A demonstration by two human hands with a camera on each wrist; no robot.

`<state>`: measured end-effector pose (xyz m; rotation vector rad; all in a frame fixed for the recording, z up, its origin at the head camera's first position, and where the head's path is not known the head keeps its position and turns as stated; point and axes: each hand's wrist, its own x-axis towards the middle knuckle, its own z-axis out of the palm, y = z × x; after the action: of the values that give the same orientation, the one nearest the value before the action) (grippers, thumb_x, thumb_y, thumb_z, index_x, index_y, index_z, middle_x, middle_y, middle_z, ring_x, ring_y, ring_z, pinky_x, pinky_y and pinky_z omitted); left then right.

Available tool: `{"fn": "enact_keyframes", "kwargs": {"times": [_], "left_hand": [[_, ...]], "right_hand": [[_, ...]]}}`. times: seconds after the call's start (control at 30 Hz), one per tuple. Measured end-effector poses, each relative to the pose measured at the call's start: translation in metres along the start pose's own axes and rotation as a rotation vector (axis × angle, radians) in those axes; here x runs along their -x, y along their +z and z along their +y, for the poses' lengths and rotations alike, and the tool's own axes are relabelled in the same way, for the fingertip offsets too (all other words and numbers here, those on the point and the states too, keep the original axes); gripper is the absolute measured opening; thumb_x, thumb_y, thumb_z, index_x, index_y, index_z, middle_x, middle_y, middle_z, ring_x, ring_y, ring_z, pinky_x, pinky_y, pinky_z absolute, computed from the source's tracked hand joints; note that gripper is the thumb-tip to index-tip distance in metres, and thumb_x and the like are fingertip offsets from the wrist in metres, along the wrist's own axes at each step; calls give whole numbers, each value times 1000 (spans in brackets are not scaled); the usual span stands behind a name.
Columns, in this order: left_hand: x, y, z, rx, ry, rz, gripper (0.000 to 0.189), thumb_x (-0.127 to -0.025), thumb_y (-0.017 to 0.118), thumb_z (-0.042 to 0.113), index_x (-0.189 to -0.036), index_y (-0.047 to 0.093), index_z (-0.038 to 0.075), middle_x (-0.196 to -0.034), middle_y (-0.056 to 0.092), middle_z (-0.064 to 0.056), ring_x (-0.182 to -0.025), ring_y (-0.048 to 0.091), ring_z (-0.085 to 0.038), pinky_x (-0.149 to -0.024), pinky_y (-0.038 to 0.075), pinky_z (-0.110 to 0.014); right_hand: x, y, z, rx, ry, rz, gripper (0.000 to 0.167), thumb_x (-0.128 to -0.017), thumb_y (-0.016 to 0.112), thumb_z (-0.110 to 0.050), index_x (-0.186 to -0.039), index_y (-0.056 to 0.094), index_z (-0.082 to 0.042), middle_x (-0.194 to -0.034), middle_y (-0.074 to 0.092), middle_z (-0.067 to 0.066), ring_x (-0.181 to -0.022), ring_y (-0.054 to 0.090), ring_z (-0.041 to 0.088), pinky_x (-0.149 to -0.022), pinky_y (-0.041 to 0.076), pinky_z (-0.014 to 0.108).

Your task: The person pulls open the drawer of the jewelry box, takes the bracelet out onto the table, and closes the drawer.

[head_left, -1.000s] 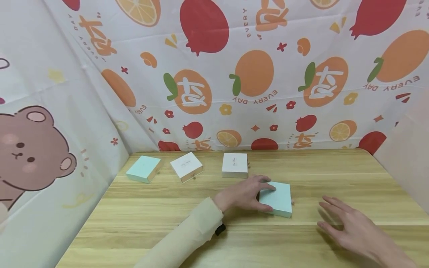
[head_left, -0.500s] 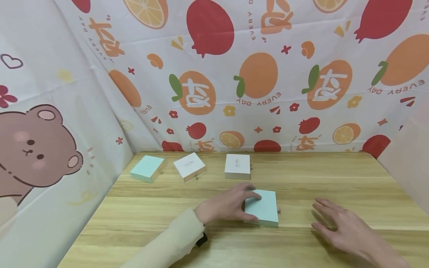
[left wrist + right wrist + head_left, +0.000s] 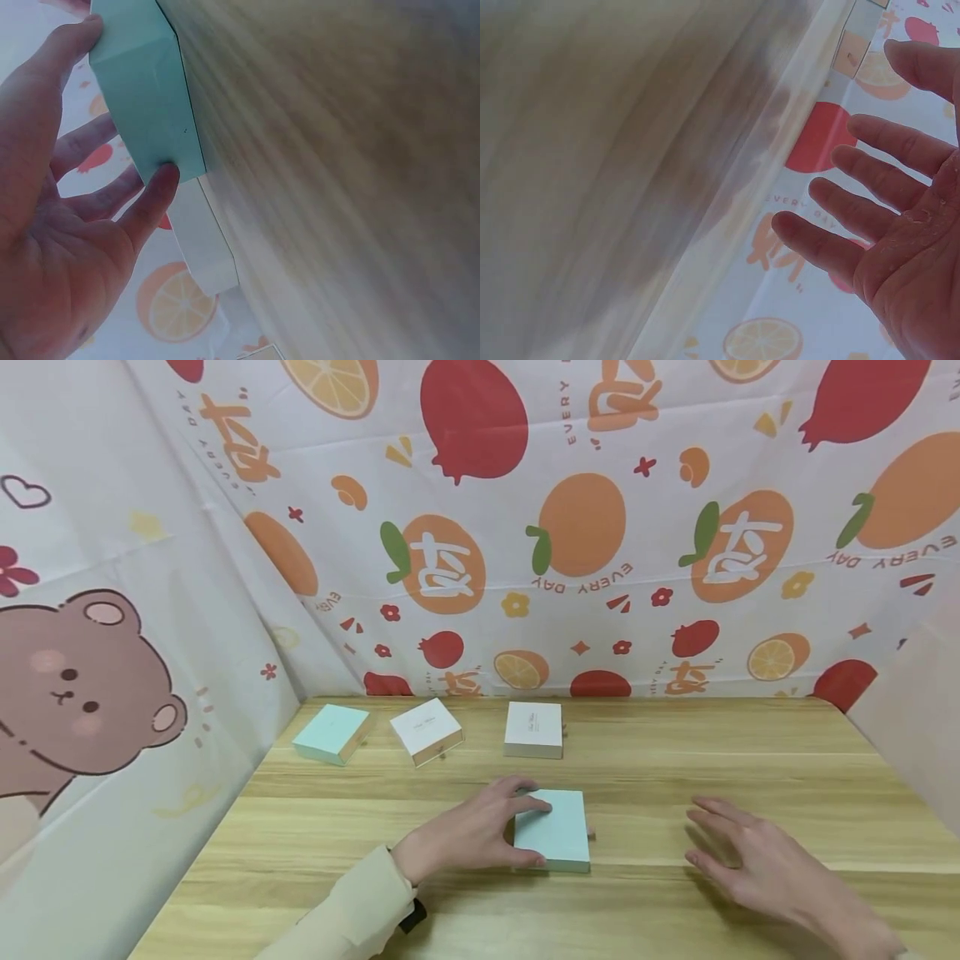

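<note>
A flat mint-green box (image 3: 564,828) lies on the wooden table near its middle, a small pull tab (image 3: 592,834) sticking out on its right. My left hand (image 3: 480,831) grips this box from its left side, thumb at the near edge and one finger on the lid. In the left wrist view, fingertips press on the box's side (image 3: 150,105). Some distance to the right, my right hand (image 3: 761,864) hovers over the table with its fingers spread and nothing in them. The right wrist view shows its bare palm (image 3: 922,277).
Along the back of the table stand another mint box (image 3: 332,732), a white box (image 3: 427,730) set at an angle, and a second white box (image 3: 533,728). A fruit-print cloth (image 3: 585,527) hangs behind; a bear-print cloth (image 3: 90,685) hangs on the left.
My left hand has slid the mint-green box leftward and slightly toward me across the table. My right hand has shifted a little left. The view has turned slightly.
</note>
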<state>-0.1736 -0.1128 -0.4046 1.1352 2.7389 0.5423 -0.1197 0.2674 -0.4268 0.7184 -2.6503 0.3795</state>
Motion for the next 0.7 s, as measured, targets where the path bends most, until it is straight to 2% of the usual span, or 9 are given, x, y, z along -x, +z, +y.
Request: {"fn": "enact_keyframes", "kwargs": {"times": [0.3, 0.53, 0.7], "left_hand": [[1, 0, -1, 6, 3, 16, 62, -86, 77, 54, -137, 64, 22, -152, 50, -9, -139, 48, -27, -114, 45, -48], [10, -2, -5, 16, -17, 20, 61, -86, 78, 53, -137, 65, 22, -153, 49, -10, -139, 48, -27, -113, 45, -49], [14, -3, -8, -17, -9, 29, 62, -87, 76, 55, -138, 64, 22, -153, 49, -11, -140, 48, -28, -112, 46, -49]], "right_hand": [[-11, 6, -11, -32, -12, -33, 50, -81, 84, -34, -121, 74, -6, -130, 70, 13, -111, 72, 32, -89, 58, 52], [-20, 11, -22, -79, -31, -67, 48, -84, 82, -33, -122, 73, -4, -130, 70, 15, -113, 71, 34, -92, 58, 51], [-27, 15, -29, -111, -29, -103, 47, -87, 79, -35, -124, 72, -6, -133, 69, 12, -116, 70, 32, -95, 57, 51]]}}
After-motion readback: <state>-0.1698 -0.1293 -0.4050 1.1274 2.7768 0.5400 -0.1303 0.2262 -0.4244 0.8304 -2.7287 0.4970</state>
